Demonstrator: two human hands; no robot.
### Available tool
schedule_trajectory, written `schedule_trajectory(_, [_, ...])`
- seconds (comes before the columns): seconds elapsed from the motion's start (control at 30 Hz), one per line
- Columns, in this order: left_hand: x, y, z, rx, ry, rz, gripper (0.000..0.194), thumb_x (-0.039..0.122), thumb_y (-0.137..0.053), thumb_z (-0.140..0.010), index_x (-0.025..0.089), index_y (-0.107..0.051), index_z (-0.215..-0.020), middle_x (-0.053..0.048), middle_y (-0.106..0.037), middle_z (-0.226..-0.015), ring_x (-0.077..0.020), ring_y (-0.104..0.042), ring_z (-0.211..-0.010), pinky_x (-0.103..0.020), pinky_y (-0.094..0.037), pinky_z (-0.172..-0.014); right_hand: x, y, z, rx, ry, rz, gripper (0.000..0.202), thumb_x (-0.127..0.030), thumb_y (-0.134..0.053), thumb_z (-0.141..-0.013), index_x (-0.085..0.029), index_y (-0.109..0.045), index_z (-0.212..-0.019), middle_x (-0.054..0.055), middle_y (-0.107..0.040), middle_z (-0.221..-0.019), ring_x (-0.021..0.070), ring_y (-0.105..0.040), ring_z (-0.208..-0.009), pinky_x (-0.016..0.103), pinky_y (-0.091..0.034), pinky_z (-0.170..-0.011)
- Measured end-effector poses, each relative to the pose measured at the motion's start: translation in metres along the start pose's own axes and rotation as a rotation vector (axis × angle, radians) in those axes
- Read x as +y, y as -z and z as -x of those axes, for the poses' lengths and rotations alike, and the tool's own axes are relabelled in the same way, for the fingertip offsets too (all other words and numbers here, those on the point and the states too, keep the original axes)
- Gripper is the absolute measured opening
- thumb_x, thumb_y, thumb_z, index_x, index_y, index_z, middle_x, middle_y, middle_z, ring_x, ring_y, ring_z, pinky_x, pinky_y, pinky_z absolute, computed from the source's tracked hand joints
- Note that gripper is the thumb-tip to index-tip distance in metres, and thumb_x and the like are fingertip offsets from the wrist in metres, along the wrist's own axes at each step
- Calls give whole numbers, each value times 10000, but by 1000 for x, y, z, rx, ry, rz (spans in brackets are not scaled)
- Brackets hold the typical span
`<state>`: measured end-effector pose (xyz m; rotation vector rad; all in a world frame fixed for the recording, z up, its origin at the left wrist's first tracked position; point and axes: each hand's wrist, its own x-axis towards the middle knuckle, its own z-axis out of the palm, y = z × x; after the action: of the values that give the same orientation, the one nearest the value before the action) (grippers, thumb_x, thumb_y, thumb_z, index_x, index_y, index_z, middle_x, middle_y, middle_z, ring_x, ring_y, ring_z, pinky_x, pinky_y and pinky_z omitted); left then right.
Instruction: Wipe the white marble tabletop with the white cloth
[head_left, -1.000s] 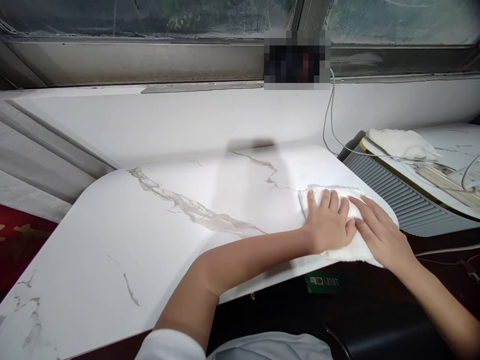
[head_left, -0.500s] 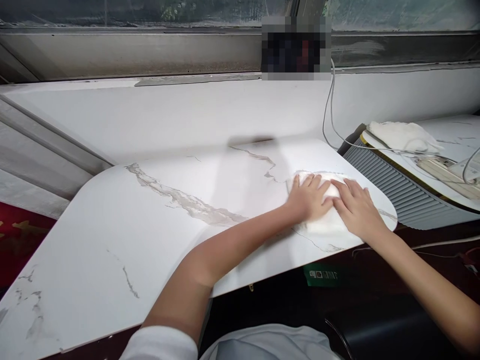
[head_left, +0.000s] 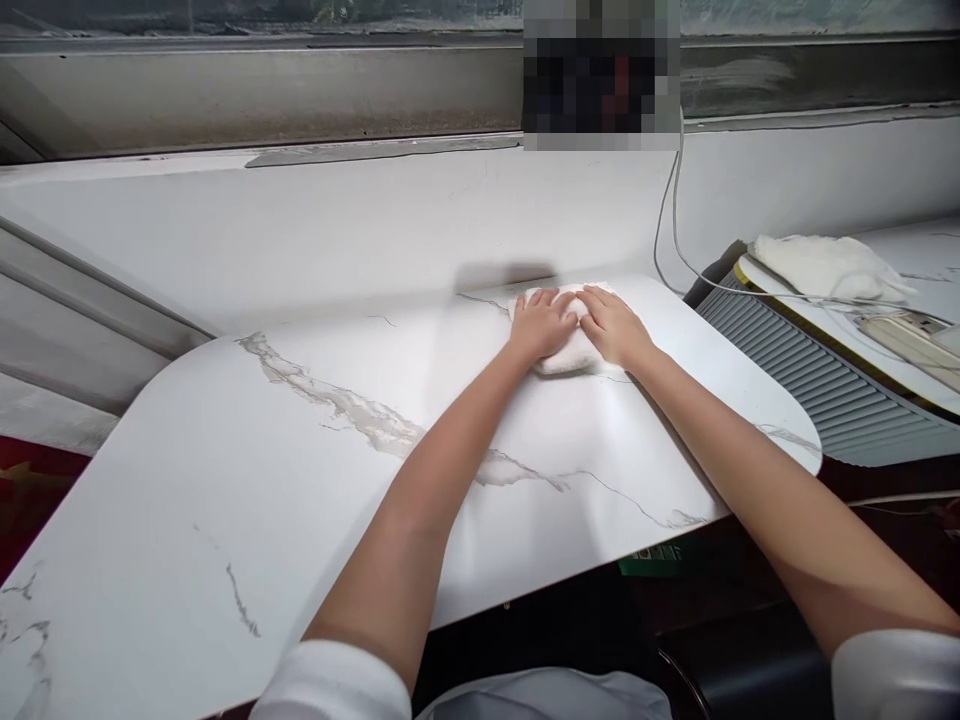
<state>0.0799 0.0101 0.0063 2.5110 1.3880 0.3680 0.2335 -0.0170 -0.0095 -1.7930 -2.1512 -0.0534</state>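
Observation:
A white cloth (head_left: 568, 357) lies bunched on a white marble-patterned tabletop (head_left: 300, 520), near its far edge. My left hand (head_left: 541, 327) presses flat on the left part of the cloth, its fingers stretched out and a little apart. Flat on the cloth's right part is my right hand (head_left: 613, 325), with fingers extended toward the left hand. The two hands almost meet at the thumbs and cover much of the cloth. Both arms reach forward over the tabletop.
A low white wall (head_left: 337, 220) runs behind the table, under a window frame. At right, a second table with ribbed grey sides (head_left: 772, 370) bears another white cloth (head_left: 832, 268) and a power strip (head_left: 911, 340). A grey cable (head_left: 677, 190) hangs between them. A black seat (head_left: 750, 660) stands below.
Both hands have slid the cloth away from me and to the left, from the table's right end toward its far edge. The cloth looks more bunched. The view has shifted slightly.

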Motion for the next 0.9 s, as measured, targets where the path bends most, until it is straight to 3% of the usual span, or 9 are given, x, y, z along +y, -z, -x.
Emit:
schedule_trajectory(0.1, [-16,3,-14,17,8,-4,518,386,-294,-989,281,-432,-1476,-23,-402,-1587,-194,-316,-1472,-450,-178,-1228,-1,-8,-21,16,0,-24,517,-280,-302,-942,-158,-497,-1405,132,-470,-1533,279,-391,-1441,531,-287,-1195])
schedule_trajectory(0.2, [-26,5,-23,48,24,4,518,387,-294,-980,294,-441,-1468,-13,-422,-1572,-194,-325,-1463,-437,-196,-1221,-3,-12,-37,7,-11,-42,514,-267,-317,-934,-138,-507,-1393,148,-477,-1523,282,-401,-1430,501,-302,-1191])
schedule_trajectory(0.47, [-37,4,-36,103,54,-12,515,374,-291,-971,295,-453,-1453,-26,-480,-1517,-192,-371,-1430,-429,-234,-1203,1,-18,-62,44,48,-92,477,-256,-363,-892,-184,-558,-1322,112,-580,-1416,280,-493,-1334,474,-369,-1136])
schedule_trajectory(0.7, [-33,2,-30,106,82,-26,525,360,-272,-981,268,-437,-1470,-38,-433,-1558,-192,-329,-1460,-433,-205,-1217,0,-16,-60,23,42,-61,505,-254,-339,-909,-146,-538,-1361,133,-543,-1458,279,-454,-1373,464,-342,-1154])
schedule_trajectory(0.9, [-18,3,-4,45,136,-51,540,371,-239,-1013,227,-379,-1514,-60,-325,-1625,-216,-241,-1510,-476,-138,-1238,-3,-16,-38,13,73,-69,517,-265,-335,-920,-135,-528,-1382,157,-496,-1503,297,-422,-1408,524,-342,-1140])
